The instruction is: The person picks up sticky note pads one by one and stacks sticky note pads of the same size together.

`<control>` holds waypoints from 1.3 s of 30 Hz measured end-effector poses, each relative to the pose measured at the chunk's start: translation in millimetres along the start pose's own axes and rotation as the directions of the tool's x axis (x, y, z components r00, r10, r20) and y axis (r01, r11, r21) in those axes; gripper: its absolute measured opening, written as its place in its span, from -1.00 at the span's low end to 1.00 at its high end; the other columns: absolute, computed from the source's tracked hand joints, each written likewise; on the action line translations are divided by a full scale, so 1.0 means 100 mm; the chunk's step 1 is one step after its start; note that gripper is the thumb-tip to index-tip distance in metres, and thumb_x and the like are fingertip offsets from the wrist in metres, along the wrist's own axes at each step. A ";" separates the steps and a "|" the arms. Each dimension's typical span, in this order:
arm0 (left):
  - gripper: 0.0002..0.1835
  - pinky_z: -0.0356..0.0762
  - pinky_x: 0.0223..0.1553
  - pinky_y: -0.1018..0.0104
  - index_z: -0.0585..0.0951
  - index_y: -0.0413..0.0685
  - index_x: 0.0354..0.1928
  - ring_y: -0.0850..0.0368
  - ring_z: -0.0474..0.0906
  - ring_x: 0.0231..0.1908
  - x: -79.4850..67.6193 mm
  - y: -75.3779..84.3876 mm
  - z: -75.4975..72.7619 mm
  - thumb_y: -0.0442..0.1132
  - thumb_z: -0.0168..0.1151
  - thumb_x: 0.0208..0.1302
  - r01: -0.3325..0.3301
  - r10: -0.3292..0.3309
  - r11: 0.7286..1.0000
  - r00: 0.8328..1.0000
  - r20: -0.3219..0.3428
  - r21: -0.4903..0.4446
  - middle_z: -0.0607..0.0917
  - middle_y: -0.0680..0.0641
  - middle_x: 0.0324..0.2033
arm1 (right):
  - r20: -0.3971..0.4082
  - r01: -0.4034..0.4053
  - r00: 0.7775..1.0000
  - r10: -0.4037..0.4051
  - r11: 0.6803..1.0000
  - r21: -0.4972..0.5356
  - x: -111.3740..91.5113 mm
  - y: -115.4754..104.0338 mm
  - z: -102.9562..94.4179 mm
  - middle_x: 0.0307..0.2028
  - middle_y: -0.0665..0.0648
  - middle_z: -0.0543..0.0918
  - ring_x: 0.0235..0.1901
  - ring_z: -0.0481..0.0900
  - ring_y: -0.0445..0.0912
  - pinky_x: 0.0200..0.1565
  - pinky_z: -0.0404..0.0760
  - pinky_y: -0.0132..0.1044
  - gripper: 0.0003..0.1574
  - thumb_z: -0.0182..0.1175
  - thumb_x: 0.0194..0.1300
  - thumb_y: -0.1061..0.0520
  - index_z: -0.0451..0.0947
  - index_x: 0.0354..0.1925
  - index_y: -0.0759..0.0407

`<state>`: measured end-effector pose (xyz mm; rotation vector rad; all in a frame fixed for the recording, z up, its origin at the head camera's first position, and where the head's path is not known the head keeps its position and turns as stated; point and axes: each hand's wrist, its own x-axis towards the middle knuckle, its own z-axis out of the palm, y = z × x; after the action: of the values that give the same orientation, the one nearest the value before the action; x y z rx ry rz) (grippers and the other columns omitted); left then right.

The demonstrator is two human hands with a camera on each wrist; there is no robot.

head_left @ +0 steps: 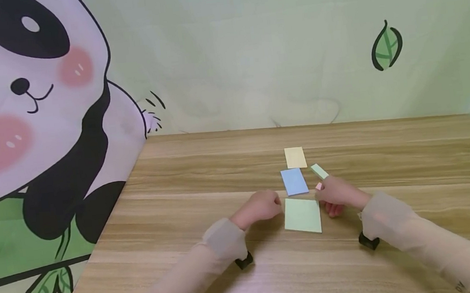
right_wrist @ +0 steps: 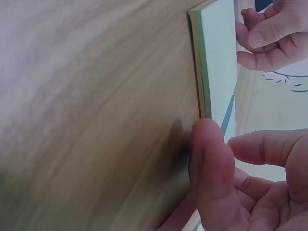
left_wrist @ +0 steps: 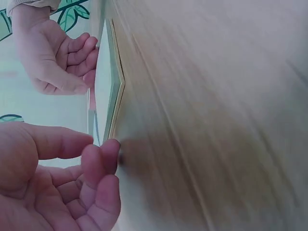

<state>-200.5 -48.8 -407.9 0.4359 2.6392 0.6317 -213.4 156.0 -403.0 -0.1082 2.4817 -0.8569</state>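
Note:
A pale green square sticky-note pad lies flat on the wooden table between my two hands. My left hand is just left of it, fingers loosely bent and holding nothing. On the other side, my right hand is at the pad's right edge. In the right wrist view its fingertips are close by the pad's near corner, with thumb and forefinger apart. A small pink note peeks out by the right hand, which partly covers it. Just beyond that hand lies a narrow green note strip.
Behind the green pad, a blue note pad and a pale yellow one lie in a column. The wooden table ends at a light green backdrop with a panda printed on it.

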 end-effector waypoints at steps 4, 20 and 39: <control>-0.78 0.23 -0.64 0.46 0.53 -0.10 -0.65 0.25 0.30 -0.71 0.02 0.02 0.01 -0.33 0.01 0.10 0.015 -0.015 0.997 1.000 0.010 -0.080 0.48 0.07 -0.76 | 0.034 -0.034 0.999 0.031 0.995 0.093 0.00 0.01 0.01 -0.78 0.08 0.47 -0.81 0.46 -0.18 -0.69 0.49 -0.37 -0.75 -0.06 0.12 0.20 0.43 -0.53 0.36; -0.73 0.27 -0.68 0.50 0.50 -0.12 -0.69 0.27 0.35 -0.73 0.06 0.05 0.05 -0.33 0.02 0.16 0.056 -0.050 0.982 0.998 0.035 -0.180 0.51 0.06 -0.77 | 0.061 -0.049 0.997 0.038 0.981 0.187 0.02 0.02 0.05 -0.80 0.08 0.47 -0.82 0.45 -0.19 -0.72 0.46 -0.40 -0.75 -0.04 0.13 0.21 0.41 -0.55 0.38; -0.81 0.22 -0.69 0.46 0.50 -0.08 -0.65 0.25 0.27 -0.72 -0.02 0.14 0.00 -0.30 0.07 0.07 -0.059 0.073 0.986 0.994 -0.081 0.153 0.41 0.09 -0.75 | -0.055 0.079 0.995 -0.080 0.997 -0.013 0.05 -0.04 -0.01 -0.78 0.02 0.40 -0.81 0.34 -0.20 -0.74 0.33 -0.43 -0.77 0.01 0.15 0.19 0.46 -0.57 0.27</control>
<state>-195.8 -37.8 -400.7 0.5538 2.7763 0.4827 -219.0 152.3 -401.9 -0.1904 2.5491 -0.8900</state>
